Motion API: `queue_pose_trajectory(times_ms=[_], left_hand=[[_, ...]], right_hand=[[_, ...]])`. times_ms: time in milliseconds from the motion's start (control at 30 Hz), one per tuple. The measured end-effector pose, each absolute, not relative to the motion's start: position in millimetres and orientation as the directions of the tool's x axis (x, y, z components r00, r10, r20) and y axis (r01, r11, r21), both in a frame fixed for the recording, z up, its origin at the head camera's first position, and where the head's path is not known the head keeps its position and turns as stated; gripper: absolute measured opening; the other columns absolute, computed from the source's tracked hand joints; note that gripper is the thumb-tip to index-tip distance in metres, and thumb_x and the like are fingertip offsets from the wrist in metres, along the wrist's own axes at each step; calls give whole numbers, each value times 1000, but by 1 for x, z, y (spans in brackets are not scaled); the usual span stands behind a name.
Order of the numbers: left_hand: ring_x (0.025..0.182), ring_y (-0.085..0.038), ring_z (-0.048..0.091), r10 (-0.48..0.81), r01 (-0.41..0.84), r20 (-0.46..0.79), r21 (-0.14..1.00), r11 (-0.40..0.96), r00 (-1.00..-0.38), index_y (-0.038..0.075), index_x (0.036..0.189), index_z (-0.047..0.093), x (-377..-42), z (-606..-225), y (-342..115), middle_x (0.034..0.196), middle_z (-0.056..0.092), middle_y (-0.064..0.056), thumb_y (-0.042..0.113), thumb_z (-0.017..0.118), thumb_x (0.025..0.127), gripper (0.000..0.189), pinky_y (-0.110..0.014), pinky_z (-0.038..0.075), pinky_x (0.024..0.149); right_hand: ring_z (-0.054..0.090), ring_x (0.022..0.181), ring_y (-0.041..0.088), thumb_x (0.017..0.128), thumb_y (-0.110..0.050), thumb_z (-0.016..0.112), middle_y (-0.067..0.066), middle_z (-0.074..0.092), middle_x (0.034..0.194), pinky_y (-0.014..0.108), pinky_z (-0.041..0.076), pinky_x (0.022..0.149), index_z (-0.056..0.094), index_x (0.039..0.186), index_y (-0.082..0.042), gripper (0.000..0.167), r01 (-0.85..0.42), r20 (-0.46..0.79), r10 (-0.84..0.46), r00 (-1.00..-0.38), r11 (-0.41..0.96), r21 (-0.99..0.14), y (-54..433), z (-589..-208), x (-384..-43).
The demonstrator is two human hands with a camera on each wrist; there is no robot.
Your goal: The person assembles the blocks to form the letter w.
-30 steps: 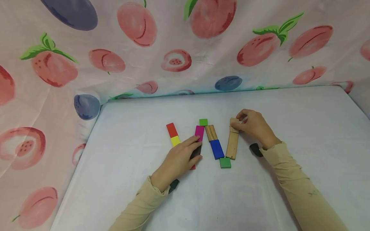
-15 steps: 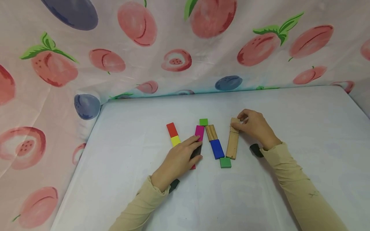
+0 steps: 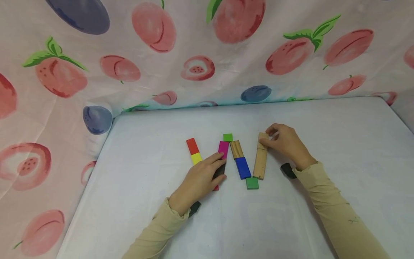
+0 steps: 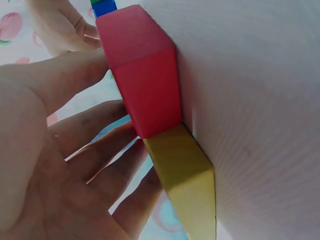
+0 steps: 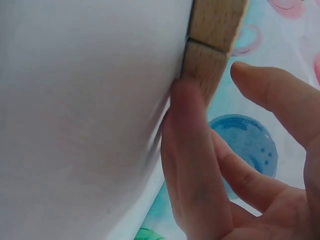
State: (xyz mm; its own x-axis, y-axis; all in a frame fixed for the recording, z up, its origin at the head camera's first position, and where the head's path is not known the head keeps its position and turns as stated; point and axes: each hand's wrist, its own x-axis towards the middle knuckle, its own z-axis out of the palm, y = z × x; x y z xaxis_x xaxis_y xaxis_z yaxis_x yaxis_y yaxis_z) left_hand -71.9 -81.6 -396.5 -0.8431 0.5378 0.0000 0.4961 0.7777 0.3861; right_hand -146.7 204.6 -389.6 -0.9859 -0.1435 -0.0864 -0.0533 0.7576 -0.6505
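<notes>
My left hand (image 3: 198, 178) lies over the left part of a zigzag row of blocks. Its fingers reach across to the magenta block (image 3: 223, 148) and the black block (image 3: 220, 170); part of the row is hidden beneath. Close up in the left wrist view, a red block (image 4: 150, 95) meets a yellow block (image 4: 192, 190), with the spread fingers alongside. At the row's right end, my right hand (image 3: 286, 144) touches a short plain wooden block (image 3: 262, 136). A fingertip rests against that block (image 5: 202, 70) in the right wrist view, while the thumb stands slightly apart.
Below the short block lies a longer wooden block (image 3: 260, 163). A green block (image 3: 252, 183), a blue block (image 3: 243, 168), a grooved wooden block (image 3: 237, 149) and a light green block (image 3: 228, 137) continue the zigzag. A fruit-print cloth (image 3: 161, 79) hangs behind the white table (image 3: 339, 151).
The short wooden block and my right hand have shifted very slightly rightward since a second ago. My left hand has stayed where it was.
</notes>
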Motion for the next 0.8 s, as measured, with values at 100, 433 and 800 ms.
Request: queue_pose_trajectory(times_ms=[100,433,800], left_hand=[[136,-23,50,541,500,-1,380,778,-841,8,139,58,-72,-397,-82,150,50,-8,30,71,93,52,-38,47,107],[136,-23,50,539,497,3,391,774,-842,9,139,58,-75,-396,-83,148,50,-8,30,71,93,53,-37,47,107],[133,-21,52,474,485,126,371,792,-871,10,140,57,-77,-383,-88,143,55,-6,27,72,92,53,-38,47,108]], right_hand=[[63,101,36,92,-25,71,22,62,109,48,53,82,62,114,5,39,-64,-73,-146,-987,758,-649,204,-389,-145],[62,101,36,96,-21,66,22,60,118,51,54,84,61,119,6,36,-161,25,-192,-981,741,-651,201,-379,-139],[59,112,38,99,-21,62,22,58,128,53,52,93,57,131,4,41,-229,32,-270,-962,741,-631,194,-361,-127]])
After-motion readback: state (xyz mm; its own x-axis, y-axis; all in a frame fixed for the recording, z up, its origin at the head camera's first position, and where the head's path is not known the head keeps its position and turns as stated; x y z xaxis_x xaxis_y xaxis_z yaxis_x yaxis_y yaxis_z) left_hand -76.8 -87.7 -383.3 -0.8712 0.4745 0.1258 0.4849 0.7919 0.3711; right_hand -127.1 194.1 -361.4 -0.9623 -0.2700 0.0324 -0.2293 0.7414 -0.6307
